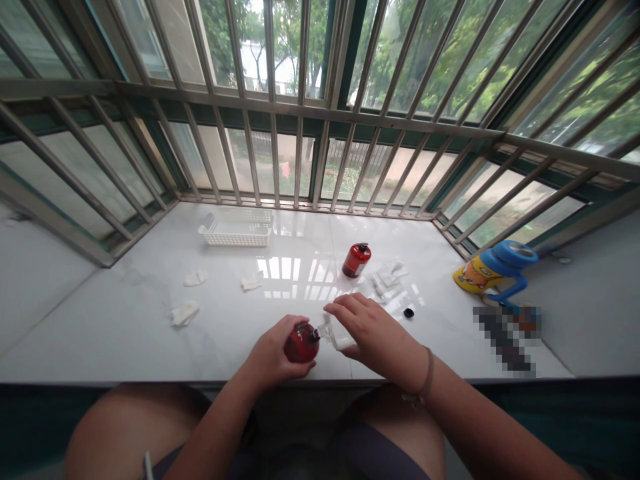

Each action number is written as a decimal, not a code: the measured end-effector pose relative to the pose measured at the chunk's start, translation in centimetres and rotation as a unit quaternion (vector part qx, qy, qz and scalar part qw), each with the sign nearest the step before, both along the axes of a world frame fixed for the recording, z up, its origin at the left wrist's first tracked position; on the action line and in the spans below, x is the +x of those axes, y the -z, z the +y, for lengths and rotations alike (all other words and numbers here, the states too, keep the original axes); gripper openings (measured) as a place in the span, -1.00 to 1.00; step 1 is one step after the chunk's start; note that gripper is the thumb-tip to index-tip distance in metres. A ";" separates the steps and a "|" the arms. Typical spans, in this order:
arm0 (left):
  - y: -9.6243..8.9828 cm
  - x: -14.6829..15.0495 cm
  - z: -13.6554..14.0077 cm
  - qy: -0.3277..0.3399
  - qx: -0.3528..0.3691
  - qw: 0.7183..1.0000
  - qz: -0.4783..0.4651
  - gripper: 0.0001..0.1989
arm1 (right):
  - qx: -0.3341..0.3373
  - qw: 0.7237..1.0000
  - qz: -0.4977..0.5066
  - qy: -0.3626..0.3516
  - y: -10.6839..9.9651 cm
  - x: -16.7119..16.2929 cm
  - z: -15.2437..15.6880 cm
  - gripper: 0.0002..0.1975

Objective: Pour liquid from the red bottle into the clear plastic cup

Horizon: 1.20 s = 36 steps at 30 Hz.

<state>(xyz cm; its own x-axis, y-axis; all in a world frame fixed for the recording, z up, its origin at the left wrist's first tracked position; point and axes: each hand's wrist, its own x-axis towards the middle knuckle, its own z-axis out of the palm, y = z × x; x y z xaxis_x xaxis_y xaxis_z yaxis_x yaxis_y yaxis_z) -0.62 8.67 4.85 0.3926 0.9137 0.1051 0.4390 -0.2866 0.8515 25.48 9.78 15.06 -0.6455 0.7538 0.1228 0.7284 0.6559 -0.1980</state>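
My left hand [274,353] is wrapped around a red bottle [301,344] close to the front edge of the white counter. The bottle has a dark opening at its top, turned toward the right. My right hand [373,333] grips a clear bottle [341,333], tipped sideways so that its neck meets the red bottle's opening. Whether liquid passes between them is too small to tell. Beyond the hands stands a second red bottle [357,261] with a black top. A small black cap [409,313] lies on the counter to the right of my right hand.
Crumpled white tissues [389,279] lie beside the standing red bottle, with more tissue pieces [185,313] at the left. A white plastic basket [236,233] sits at the back left. At right stands a blue and yellow water bottle [487,270]. Metal window bars [273,160] border the counter [125,333].
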 end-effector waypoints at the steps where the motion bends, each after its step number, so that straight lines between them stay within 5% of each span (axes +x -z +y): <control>1: 0.0 0.0 0.0 0.000 0.000 1.000 0.001 -0.27 | 0.001 1.000 -0.003 0.000 -0.1 0.0 0.0 -0.24; 36: 0.3 -0.2 0.2 -0.008 0.007 1.000 -0.010 -0.28 | 0.026 0.999 -0.034 -0.003 -1.1 -0.2 0.1 -0.24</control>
<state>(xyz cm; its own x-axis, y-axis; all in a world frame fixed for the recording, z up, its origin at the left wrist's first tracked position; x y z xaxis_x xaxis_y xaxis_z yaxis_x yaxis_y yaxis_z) -0.78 8.91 4.57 0.3757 0.9181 0.1259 0.4266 -0.2920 0.8560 25.23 9.88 16.20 -0.6578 0.7441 0.1169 0.7355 0.6680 -0.1133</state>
